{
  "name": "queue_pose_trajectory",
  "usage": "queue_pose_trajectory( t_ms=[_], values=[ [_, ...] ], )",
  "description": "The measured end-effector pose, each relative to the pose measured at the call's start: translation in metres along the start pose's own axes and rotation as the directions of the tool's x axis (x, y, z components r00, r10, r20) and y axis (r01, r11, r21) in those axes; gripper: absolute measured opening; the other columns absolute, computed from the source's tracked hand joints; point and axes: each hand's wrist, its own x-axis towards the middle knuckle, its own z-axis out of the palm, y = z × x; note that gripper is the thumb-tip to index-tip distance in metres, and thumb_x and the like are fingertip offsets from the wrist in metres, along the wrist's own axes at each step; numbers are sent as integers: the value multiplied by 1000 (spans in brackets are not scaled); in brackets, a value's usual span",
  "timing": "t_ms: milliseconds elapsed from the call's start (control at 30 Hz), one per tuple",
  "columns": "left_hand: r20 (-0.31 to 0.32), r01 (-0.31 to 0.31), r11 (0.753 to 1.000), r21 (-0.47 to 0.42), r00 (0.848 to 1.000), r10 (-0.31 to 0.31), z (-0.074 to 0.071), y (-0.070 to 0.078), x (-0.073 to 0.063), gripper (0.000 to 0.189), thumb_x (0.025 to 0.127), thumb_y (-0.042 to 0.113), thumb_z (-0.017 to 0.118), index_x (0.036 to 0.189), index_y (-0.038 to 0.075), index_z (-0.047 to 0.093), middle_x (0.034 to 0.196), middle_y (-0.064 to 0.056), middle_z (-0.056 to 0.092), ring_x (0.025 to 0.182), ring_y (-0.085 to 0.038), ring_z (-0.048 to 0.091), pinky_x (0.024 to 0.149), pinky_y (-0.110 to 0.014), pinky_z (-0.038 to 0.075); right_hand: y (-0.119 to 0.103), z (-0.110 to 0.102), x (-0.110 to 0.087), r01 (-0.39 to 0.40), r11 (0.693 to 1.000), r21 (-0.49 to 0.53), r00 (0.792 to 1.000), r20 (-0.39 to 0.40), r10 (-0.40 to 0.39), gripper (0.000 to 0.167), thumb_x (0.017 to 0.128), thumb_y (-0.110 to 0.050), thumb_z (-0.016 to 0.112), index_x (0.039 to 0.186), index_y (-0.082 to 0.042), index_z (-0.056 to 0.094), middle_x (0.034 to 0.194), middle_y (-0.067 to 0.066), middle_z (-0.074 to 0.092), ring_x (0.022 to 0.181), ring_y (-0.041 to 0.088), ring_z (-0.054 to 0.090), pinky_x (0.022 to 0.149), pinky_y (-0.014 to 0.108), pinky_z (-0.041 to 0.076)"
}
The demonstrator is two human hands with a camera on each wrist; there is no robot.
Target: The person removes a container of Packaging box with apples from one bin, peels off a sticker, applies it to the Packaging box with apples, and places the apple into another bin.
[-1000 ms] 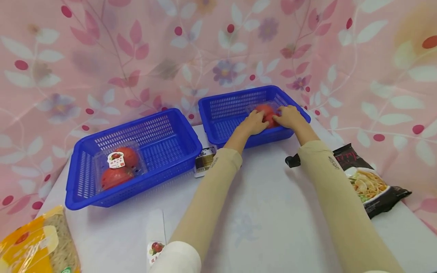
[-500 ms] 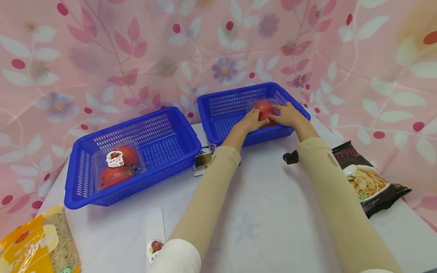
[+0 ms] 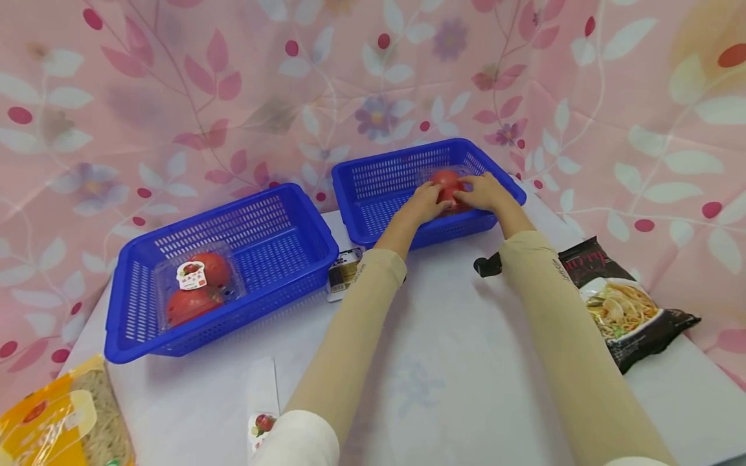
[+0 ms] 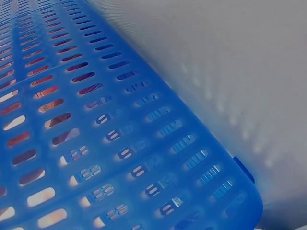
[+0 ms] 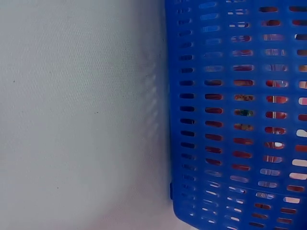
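Observation:
Two red tomatoes point(image 3: 447, 181) sit in a clear plastic tray point(image 3: 427, 173) inside the right-hand blue basket point(image 3: 373, 157). My left hand point(image 3: 424, 202) comes over the basket's near rim, its bent fingers and thumb holding the tomatoes from the left. From the right, my right hand point(image 3: 488, 192) holds them with curled fingers and thumb. The near tomato is partly hidden between the hands. In the left wrist view only the slotted basket wall point(image 4: 120, 110) and table show. Red shows through the basket wall point(image 5: 225, 117) in the right wrist view; neither wrist view shows a hand.
A second blue basket point(image 3: 276, 249) at left holds a clear box of tomatoes point(image 3: 195, 304) with a label. A small packet point(image 3: 342, 272) lies between the baskets. Near me are a yellow bag point(image 3: 43, 414) and white paper strip point(image 3: 263, 395). A black noodle packet point(image 3: 626, 307) lies right.
Both hands stay at the tomatoes, with small shifts of the fingers. The head view has turned slightly, so the scene sits a little further left. The baskets show no movement on the table.

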Motion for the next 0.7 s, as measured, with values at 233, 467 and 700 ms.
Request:
queue_pose_trajectory(
  t_ms=[233,467,700],
  values=[
    [-39,-6,1000,9,999,6,-2,-4,-4,50,95,36,46,138,12,41,145,-10,31,132,-22,29,104,-38,30,-7,6,2,15,1000,27,999,-45,-14,58,93,-34,46,136,3,38,137,31,33,132,43,17,105,56,15],
    [-75,-1,1000,1,997,1,-4,-8,-8,47,94,35,47,134,11,47,141,-9,38,129,-21,33,104,-37,31,-7,10,6,27,998,52,998,-54,-24,59,93,-35,48,138,1,37,139,30,29,130,43,22,102,59,20],
    [-147,1,999,32,989,4,-12,-13,-11,41,94,32,49,129,11,53,137,-7,43,127,-21,35,103,-46,29,-8,18,13,111,991,77,985,-139,-100,55,93,-32,48,135,3,41,137,30,32,128,43,27,102,57,23]
  ],
)
